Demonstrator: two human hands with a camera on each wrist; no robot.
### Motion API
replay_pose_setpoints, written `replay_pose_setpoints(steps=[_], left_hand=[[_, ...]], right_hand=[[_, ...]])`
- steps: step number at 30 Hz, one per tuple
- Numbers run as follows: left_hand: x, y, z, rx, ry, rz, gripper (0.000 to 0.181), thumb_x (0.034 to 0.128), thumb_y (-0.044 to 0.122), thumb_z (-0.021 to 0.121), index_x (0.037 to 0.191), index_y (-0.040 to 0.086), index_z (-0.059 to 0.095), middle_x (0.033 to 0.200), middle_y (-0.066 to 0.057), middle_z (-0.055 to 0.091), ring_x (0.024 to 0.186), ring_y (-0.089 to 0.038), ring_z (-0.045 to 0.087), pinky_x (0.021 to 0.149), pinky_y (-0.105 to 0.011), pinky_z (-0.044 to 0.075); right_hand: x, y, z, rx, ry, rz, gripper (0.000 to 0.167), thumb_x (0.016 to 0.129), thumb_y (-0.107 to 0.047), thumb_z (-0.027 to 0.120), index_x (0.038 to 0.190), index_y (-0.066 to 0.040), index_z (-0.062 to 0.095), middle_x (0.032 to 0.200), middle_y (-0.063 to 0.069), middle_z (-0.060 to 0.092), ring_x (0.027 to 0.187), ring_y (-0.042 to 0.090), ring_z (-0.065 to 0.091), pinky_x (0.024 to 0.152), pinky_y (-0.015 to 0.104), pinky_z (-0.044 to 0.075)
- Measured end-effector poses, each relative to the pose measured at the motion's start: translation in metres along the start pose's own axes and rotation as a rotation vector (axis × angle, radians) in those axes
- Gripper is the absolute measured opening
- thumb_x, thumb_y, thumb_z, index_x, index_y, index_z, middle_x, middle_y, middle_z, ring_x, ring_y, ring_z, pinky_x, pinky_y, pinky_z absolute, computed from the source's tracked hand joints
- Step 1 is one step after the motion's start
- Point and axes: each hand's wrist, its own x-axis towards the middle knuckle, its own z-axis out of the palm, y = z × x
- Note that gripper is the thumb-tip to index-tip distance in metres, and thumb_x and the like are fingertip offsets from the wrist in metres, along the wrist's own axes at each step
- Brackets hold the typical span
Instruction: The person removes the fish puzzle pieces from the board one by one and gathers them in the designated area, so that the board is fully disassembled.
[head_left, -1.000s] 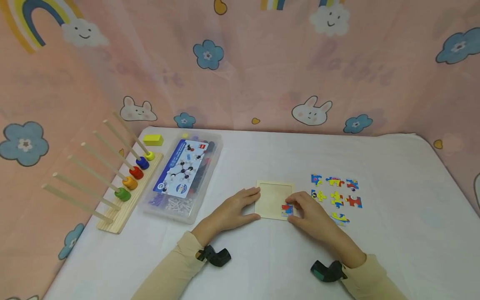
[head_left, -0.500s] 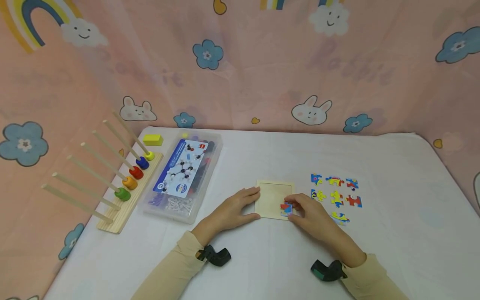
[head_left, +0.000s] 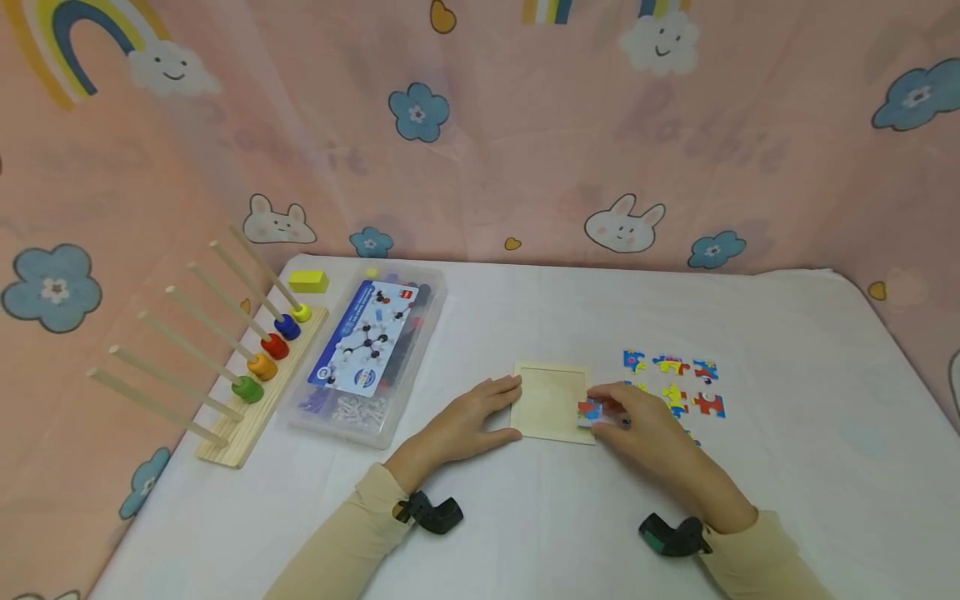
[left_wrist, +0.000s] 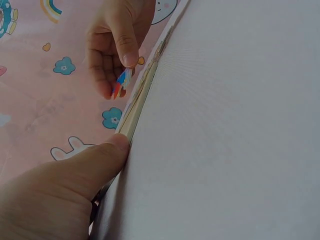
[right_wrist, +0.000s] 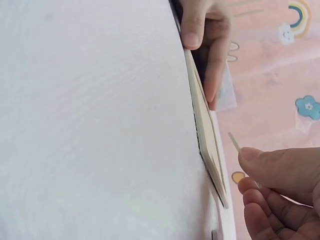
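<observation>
A square wooden puzzle tray (head_left: 551,396) lies on the white table, bare inside its raised rim. My left hand (head_left: 474,419) rests along the tray's left side, fingers extended, with the thumb (left_wrist: 112,150) touching its edge in the left wrist view. Between thumb and fingertips, my right hand (head_left: 647,429) pinches a red and blue jigsaw piece (head_left: 589,412). The right wrist view shows this thin piece (right_wrist: 234,142) edge-on, raised clear of the tray (right_wrist: 206,127). More colourful jigsaw pieces (head_left: 674,398) lie right of the tray, some partly hidden behind my right hand.
At the left stands a wooden peg rack (head_left: 243,425) with upright rods and coloured rings. Beside it is a clear plastic case (head_left: 390,417) with a molecule-picture card. A yellow block (head_left: 308,281) sits behind them. A patterned pink cloth (head_left: 495,158) hangs at the back.
My right hand has lifted the jigsaw piece from the tray's lower right corner and shifted it slightly rightward. My left hand has stayed at the tray's left side.
</observation>
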Motion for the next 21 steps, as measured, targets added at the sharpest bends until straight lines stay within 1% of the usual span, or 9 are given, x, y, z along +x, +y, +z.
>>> replay_pose_setpoints(steps=[5,9,11,14,18,20,21], left_hand=[[0.0,0.001,0.0,0.008,-0.005,-0.006,0.067,0.0878,0.037,0.067,0.141,0.004,0.043,0.152,-0.004,0.036,0.141,-0.019,0.032,0.117,-0.033,0.024],[0.0,0.001,0.0,0.006,-0.007,-0.009,0.067,0.0877,0.037,0.067,0.141,0.004,0.043,0.152,-0.004,0.036,0.141,-0.019,0.032,0.117,-0.033,0.024],[0.0,0.001,0.0,0.004,-0.006,-0.008,0.068,0.0874,0.037,0.067,0.141,0.004,0.043,0.152,-0.004,0.036,0.141,-0.019,0.032,0.117,-0.033,0.024],[0.0,0.001,0.0,0.018,-0.005,-0.008,0.067,0.0877,0.038,0.067,0.141,0.004,0.043,0.152,-0.003,0.036,0.141,-0.019,0.032,0.117,-0.034,0.026],[-0.001,0.001,0.0,0.029,-0.006,-0.011,0.067,0.0879,0.038,0.066,0.141,0.005,0.043,0.152,-0.003,0.036,0.14,-0.019,0.033,0.116,-0.035,0.028],[-0.001,0.001,0.0,0.026,-0.004,-0.01,0.067,0.0877,0.038,0.066,0.141,0.005,0.043,0.152,-0.003,0.036,0.14,-0.019,0.033,0.116,-0.035,0.028],[-0.001,0.001,0.0,0.025,-0.003,-0.009,0.067,0.0877,0.038,0.067,0.141,0.005,0.043,0.152,-0.003,0.036,0.14,-0.019,0.033,0.115,-0.035,0.029]], right_hand=[[-0.009,0.011,-0.012,-0.021,0.013,0.012,0.041,0.084,-0.015,0.072,0.122,-0.008,0.059,0.111,0.004,0.064,0.098,0.019,0.061,0.085,0.04,0.054],[-0.021,0.021,-0.025,-0.039,0.037,0.035,0.044,0.083,-0.018,0.073,0.123,-0.008,0.058,0.113,0.007,0.065,0.098,0.022,0.064,0.084,0.04,0.054],[-0.027,0.028,-0.03,-0.053,0.057,0.03,0.044,0.083,-0.018,0.074,0.123,-0.007,0.058,0.113,0.007,0.065,0.096,0.023,0.065,0.082,0.036,0.055],[-0.036,0.038,-0.038,-0.071,0.079,0.031,0.044,0.083,-0.022,0.074,0.122,-0.008,0.059,0.113,0.007,0.065,0.096,0.023,0.065,0.08,0.026,0.054],[-0.048,0.05,-0.047,-0.09,0.088,0.082,0.047,0.083,-0.029,0.073,0.124,-0.011,0.059,0.116,0.007,0.064,0.096,0.022,0.064,0.078,0.014,0.05],[-0.053,0.056,-0.052,-0.106,0.088,0.106,0.048,0.083,-0.032,0.073,0.125,-0.011,0.059,0.118,0.008,0.063,0.095,0.017,0.064,0.076,0.01,0.047],[-0.055,0.059,-0.054,-0.106,0.085,0.121,0.049,0.084,-0.033,0.072,0.125,-0.011,0.058,0.12,0.008,0.063,0.095,0.012,0.063,0.076,0.009,0.045]])
